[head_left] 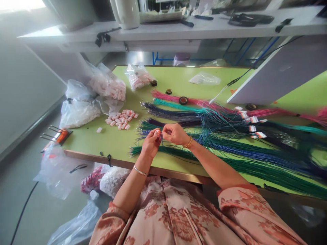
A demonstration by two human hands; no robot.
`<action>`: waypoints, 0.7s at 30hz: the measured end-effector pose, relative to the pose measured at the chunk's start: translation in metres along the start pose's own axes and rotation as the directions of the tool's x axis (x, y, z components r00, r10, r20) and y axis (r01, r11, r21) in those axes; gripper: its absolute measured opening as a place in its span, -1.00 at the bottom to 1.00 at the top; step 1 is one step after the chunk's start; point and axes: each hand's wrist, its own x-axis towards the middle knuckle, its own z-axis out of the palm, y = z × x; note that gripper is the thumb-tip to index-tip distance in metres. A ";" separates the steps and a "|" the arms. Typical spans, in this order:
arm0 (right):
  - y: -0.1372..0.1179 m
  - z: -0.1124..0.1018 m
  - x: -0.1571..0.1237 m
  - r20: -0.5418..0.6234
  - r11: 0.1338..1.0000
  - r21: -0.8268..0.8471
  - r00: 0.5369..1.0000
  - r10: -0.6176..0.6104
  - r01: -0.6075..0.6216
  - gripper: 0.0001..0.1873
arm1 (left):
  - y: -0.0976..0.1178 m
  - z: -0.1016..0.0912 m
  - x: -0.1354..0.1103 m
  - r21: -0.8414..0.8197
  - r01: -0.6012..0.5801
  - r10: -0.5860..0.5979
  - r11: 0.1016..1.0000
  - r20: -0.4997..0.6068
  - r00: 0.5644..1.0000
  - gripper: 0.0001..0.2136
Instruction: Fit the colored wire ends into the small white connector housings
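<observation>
Left hand (150, 143): thumb and fingertips pinched on small white-and-orange connector (157, 131), above the table (88, 141). Right hand (176, 134): fingers drawn narrow just beside it — cannot tell what they grip. Green wires (245, 168) and blue wires (237, 151) run under the right forearm, partly hidden. Loose connector pile (122, 119) to the left — plastic bag (79, 110) farther left.
</observation>
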 end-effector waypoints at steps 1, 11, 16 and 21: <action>-0.001 0.000 -0.001 -0.010 0.999 -0.035 1.000 -0.007 0.006 -0.87 | 0.000 -0.001 0.001 0.005 0.000 0.000 1.000 0.002 1.000 -0.76; -0.012 0.001 -0.003 0.010 0.965 -0.249 0.997 -0.082 0.082 -0.86 | -0.005 0.001 -0.002 0.082 -0.087 0.088 0.993 -0.009 0.996 -0.74; -0.003 0.003 -0.002 0.049 0.976 -0.199 0.995 -0.082 0.090 -0.82 | -0.003 0.005 -0.003 0.140 -0.129 0.140 0.982 -0.076 0.987 -0.77; 0.000 -0.002 0.000 0.063 0.979 -0.169 0.992 -0.105 0.114 -0.83 | 0.004 0.008 0.000 0.135 -0.134 0.142 0.982 -0.049 0.989 -0.77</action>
